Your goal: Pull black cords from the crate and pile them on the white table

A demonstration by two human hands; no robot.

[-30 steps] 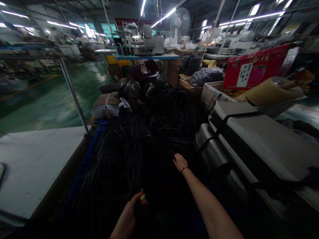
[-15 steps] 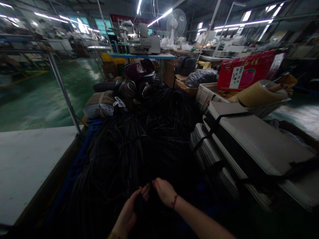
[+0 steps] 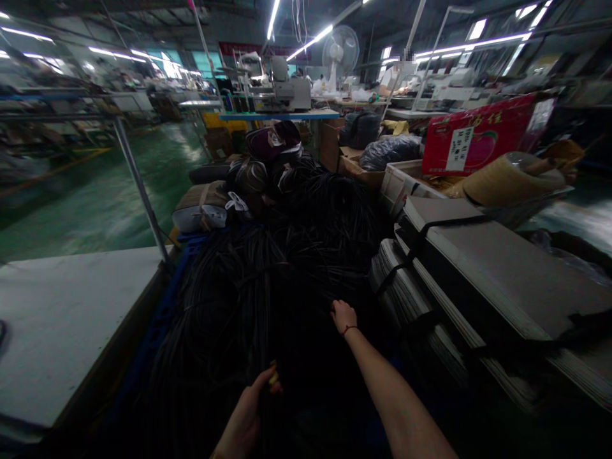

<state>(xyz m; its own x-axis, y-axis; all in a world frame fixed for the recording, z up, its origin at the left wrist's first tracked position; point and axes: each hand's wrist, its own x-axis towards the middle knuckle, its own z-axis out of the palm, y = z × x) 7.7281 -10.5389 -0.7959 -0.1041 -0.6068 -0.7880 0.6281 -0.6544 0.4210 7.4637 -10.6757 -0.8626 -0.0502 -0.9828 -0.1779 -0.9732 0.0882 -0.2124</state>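
Note:
A large heap of long black cords or strips (image 3: pixel 253 287) fills the space in front of me, bundled in loops. My left hand (image 3: pixel 246 408) is closed around some of these black cords at the near side of the heap, thumb uppermost. A small yellowish thing (image 3: pixel 273 376) shows at its fingertips, too dark to name. Farther forward and to the right, my right hand (image 3: pixel 344 315) reaches over the heap with its fingers curled in. Against the black, I cannot make out what those fingers hold. A thin red bracelet (image 3: pixel 349 329) circles that wrist.
Strapped stacks of grey boards (image 3: pixel 502 255) stand on the right. Behind them a white crate (image 3: pixel 396 185) holds a red box (image 3: pixel 478 137) and a yellow roll (image 3: pixel 511 182). Rolled fabric bundles (image 3: pixel 203 207) lie at the heap's far left. A white table (image 3: pixel 71 312) with a metal post (image 3: pixel 143 191) borders the left.
My right hand has parted from the left and moved forward and right over the heap. My left hand stays low near the middle. The view has shifted slightly left.

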